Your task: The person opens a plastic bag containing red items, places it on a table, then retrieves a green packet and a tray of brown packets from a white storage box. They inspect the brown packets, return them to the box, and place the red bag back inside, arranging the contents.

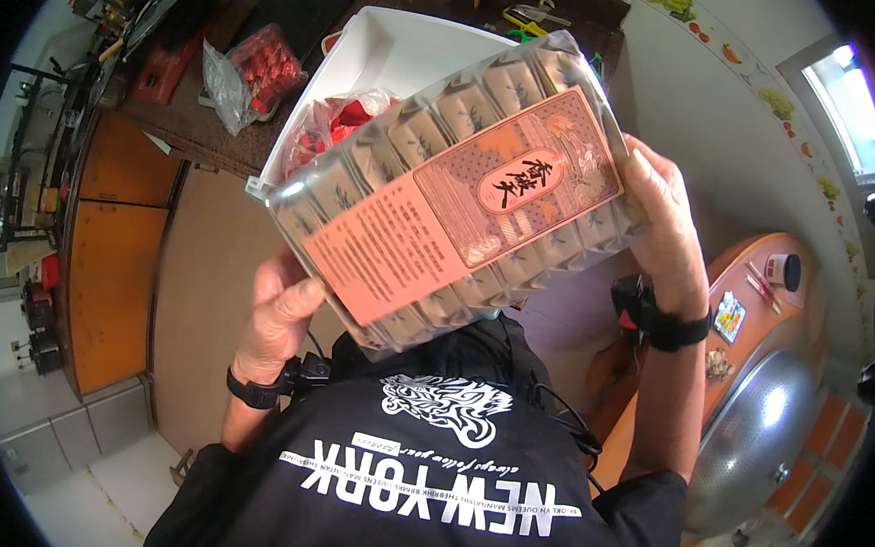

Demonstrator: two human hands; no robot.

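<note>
Between both hands I hold up a clear plastic package [378, 260] of several small brown wrapped packets with a pink printed label across its face. It tilts, its right end higher. My left hand [280, 304] grips the lower left corner, thumb on the front. My right hand [660, 192] clasps the upper right end, its fingers mostly hidden behind. Behind the package is a white open box [422, 42] on the dark counter. Inside the box lies a clear bag with red-wrapped pieces [316, 131], partly covered by the package.
Left on the dark counter [235, 146] lies another plastic bag of red pieces [265, 67]. Scissors with yellow handles [526, 23] lie at the back. Orange cabinets [112, 274] stand left. To the right, a wooden table [728, 281] carries a jar [783, 272] and a large metal lid [756, 438].
</note>
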